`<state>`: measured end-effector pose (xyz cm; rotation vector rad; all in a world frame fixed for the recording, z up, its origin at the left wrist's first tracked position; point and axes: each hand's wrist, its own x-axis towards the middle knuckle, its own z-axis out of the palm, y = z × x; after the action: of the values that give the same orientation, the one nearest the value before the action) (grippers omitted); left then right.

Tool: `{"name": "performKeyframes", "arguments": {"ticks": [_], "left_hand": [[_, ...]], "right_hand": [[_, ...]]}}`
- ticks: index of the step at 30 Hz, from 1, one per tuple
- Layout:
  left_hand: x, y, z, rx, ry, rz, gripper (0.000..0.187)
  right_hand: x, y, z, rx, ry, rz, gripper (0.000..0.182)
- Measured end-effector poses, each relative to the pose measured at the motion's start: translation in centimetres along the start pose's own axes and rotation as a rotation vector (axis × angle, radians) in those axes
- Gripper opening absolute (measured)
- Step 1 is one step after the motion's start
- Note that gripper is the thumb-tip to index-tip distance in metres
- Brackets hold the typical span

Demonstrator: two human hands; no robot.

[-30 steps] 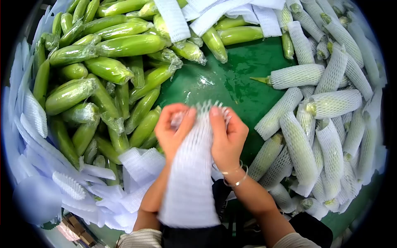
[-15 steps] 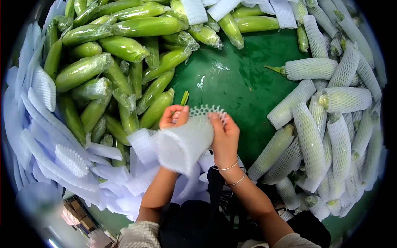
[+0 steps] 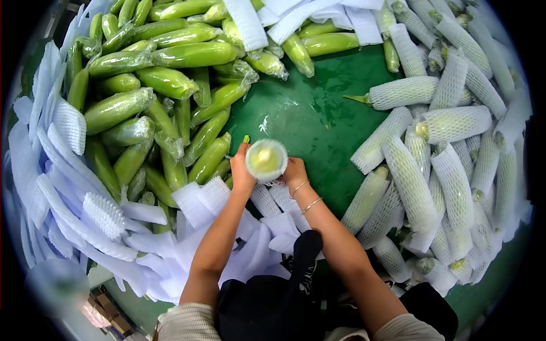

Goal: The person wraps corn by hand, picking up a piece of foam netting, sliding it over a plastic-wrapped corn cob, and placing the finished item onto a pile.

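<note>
Between my two hands a white foam net sleeve is seen end-on, with a pale green vegetable inside it. My left hand is closed at the sleeve's left side, and a short green stem end shows just above it. On the right side my right hand is closed around the sleeve's lower edge. Wrapped green vegetables lie in a heap at the upper left. Flat foam sleeves spread below and left of my hands.
Vegetables in foam sleeves are piled along the right side of the green table surface. More flat sleeves lie at the top. Boxes stand at the lower left.
The foam sleeve has gone from an empty, tilted tube to end-on with a vegetable inside. My right hand has moved down and left. The whole view has shifted slightly.
</note>
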<state>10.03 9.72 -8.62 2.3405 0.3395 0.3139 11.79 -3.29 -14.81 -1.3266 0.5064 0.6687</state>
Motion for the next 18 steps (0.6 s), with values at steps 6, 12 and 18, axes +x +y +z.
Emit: {"name": "performKeyframes", "arguments": {"ticks": [6, 12, 18], "left_hand": [[4.7, 12.3, 7.8, -0.184, -0.195, 0.001, 0.023], [6.9, 11.2, 8.2, -0.327, -0.12, 0.025, 0.021], [5.4, 3.1, 5.3, -0.343, -0.244, -0.281, 0.011]], "right_hand": [[-2.1, -10.6, -9.5, 0.923, -0.088, -0.096, 0.027], [-4.8, -12.9, -12.1, -0.022, 0.14, -0.629, 0.024], [-8.3, -3.2, -2.9, -1.278, -0.208, -0.667, 0.047]]}}
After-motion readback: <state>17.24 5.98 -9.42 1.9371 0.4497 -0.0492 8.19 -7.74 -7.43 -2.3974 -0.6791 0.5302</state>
